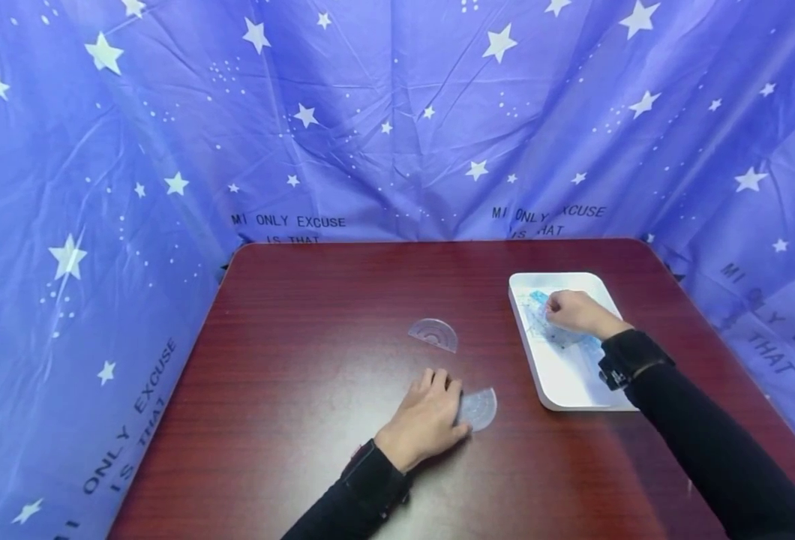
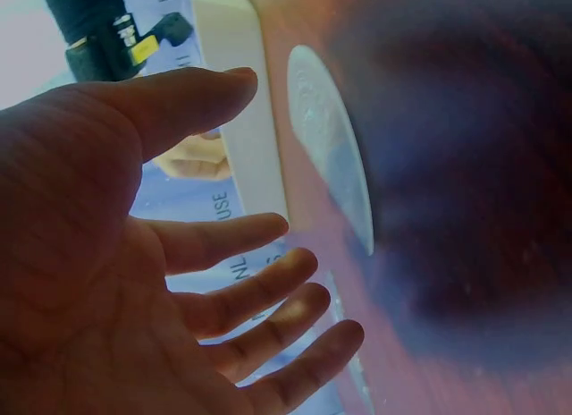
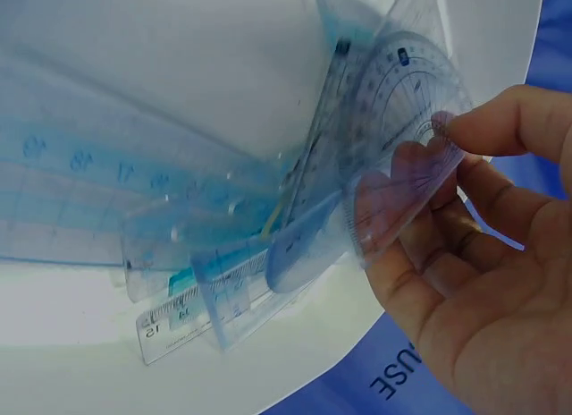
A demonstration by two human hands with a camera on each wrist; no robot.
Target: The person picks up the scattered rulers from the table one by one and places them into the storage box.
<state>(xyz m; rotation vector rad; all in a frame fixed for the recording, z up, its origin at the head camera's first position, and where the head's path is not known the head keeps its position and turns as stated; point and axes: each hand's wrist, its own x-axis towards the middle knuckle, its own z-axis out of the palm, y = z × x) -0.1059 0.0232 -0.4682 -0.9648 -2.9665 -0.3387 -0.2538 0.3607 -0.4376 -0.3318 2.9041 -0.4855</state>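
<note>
My right hand is over the white tray, pinching a clear protractor between thumb and fingers. Beneath it in the right wrist view lie overlapping transparent rulers, among them a broad blue-tinted ruler and a narrow clear ruler. Down on the tabletop, my left hand has its fingers spread and relaxed. A clear half-round protractor lies right beside its thumb and fingers; the left wrist view shows nothing gripped. Farther back, another protractor lies flat, beyond the left fingertips.
The dark red-brown wooden table carries the tray at its right side. Blue curtains with white stars hang behind the table and along both sides. The tray's raised rim stands between the two hands.
</note>
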